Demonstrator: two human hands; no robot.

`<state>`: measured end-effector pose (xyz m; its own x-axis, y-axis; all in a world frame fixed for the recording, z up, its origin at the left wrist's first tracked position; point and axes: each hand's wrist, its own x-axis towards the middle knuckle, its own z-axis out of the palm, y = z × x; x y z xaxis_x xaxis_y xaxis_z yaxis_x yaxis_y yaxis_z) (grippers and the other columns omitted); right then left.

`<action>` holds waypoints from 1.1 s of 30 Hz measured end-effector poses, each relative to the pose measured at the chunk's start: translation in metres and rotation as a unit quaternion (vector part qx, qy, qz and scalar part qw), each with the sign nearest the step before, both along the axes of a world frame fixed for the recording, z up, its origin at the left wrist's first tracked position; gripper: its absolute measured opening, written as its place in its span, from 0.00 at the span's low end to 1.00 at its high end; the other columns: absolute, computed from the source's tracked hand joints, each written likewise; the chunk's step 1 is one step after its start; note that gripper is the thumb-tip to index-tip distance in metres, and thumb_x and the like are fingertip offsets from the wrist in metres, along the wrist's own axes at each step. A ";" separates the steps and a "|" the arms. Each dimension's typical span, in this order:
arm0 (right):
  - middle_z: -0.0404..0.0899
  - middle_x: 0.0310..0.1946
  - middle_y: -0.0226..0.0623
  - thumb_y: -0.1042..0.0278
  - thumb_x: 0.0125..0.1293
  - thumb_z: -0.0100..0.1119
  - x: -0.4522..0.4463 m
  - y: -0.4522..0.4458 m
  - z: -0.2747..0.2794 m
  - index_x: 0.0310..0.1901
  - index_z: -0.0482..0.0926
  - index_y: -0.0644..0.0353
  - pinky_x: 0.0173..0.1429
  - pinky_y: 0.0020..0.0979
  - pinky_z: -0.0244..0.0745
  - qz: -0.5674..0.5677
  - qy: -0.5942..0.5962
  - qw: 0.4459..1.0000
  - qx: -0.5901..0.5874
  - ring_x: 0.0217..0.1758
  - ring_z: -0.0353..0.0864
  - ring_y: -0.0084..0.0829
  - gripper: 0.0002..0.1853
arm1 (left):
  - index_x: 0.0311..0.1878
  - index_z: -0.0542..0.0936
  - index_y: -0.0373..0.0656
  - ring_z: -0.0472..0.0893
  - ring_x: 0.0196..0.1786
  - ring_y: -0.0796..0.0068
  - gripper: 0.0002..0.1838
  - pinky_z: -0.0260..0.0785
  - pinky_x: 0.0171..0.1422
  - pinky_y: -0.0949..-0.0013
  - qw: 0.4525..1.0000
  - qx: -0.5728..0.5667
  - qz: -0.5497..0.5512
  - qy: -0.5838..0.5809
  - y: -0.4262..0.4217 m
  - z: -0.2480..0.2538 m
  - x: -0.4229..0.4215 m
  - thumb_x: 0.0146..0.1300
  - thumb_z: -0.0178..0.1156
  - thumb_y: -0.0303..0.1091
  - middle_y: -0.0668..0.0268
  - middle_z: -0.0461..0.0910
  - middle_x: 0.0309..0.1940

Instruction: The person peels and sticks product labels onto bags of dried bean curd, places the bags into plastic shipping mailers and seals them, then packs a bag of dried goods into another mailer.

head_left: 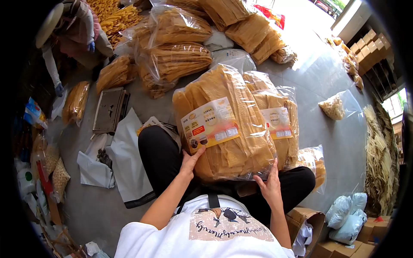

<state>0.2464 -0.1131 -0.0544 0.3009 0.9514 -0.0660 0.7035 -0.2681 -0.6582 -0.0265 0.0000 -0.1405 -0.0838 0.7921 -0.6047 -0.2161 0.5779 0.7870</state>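
Note:
A large clear plastic bag of dried tofu skin point(245, 146), yellow-brown and folded in sheets, stands tilted over my crossed legs. Its front carries a printed label point(209, 122) in white, yellow and red. At the bag's lower left edge, my left hand point(190, 164) grips it, thumb on the front and fingers partly hidden. My right hand point(271, 182) holds the lower right corner, thumb apart from the fingers. Just behind it to the right is a second labelled bag point(277, 118) of the same sheets. A smaller labelled bag point(318, 165) lies by my right knee.
Stuffed bags of tofu skin point(176, 60) are piled ahead. A metal box-like device point(109, 111) and white plastic sheets point(124, 155) lie left. A person in gloves point(75, 38) bends at upper left. Rightward are a small bag point(333, 107), an open carton point(304, 217) and grey-white bags point(348, 215).

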 end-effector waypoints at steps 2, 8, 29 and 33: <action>0.74 0.31 0.34 0.67 0.68 0.55 0.008 0.019 -0.020 0.66 0.58 0.66 0.27 0.22 0.67 -0.051 0.225 0.973 0.030 0.26 0.72 0.22 0.28 | 0.72 0.37 0.36 0.60 0.68 0.64 0.69 0.54 0.70 0.66 0.999 0.006 -0.028 -0.047 0.001 0.008 0.001 0.40 0.76 0.54 0.52 0.58 0.67; 0.65 0.18 0.20 0.70 0.72 0.49 0.057 0.072 0.032 0.37 0.77 0.60 0.19 0.15 0.48 -0.104 0.306 0.916 0.239 0.16 0.57 0.09 0.08 | 0.71 0.43 0.43 0.60 0.68 0.62 0.58 0.58 0.68 0.58 0.982 -0.040 -0.126 -0.133 -0.010 0.052 0.046 0.48 0.71 0.54 0.57 0.58 0.66; 0.59 0.66 0.55 0.56 0.71 0.45 0.113 0.202 0.022 0.61 0.68 0.67 0.72 0.39 0.51 -0.031 -0.160 0.978 0.129 0.70 0.56 0.48 0.25 | 0.62 0.68 0.36 0.72 0.59 0.58 0.37 0.62 0.59 0.61 0.999 -0.028 -0.029 0.033 0.164 -0.037 0.014 0.67 0.38 0.61 0.49 0.73 0.56; 0.51 0.70 0.55 0.54 0.72 0.44 0.111 0.166 0.032 0.69 0.56 0.64 0.74 0.39 0.45 -0.046 -0.111 0.978 0.173 0.75 0.47 0.48 0.30 | 0.46 0.69 0.41 0.65 0.30 0.70 0.28 0.56 0.32 0.67 0.997 -0.001 -0.034 0.065 0.167 -0.066 0.017 0.68 0.37 0.59 0.63 0.68 0.30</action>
<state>0.3571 0.0525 -0.0221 0.3571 0.8731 0.3319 0.8228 -0.1259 -0.5541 -0.0095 0.1668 -0.2060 -0.1082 0.7973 -0.5938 -0.0726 0.5894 0.8046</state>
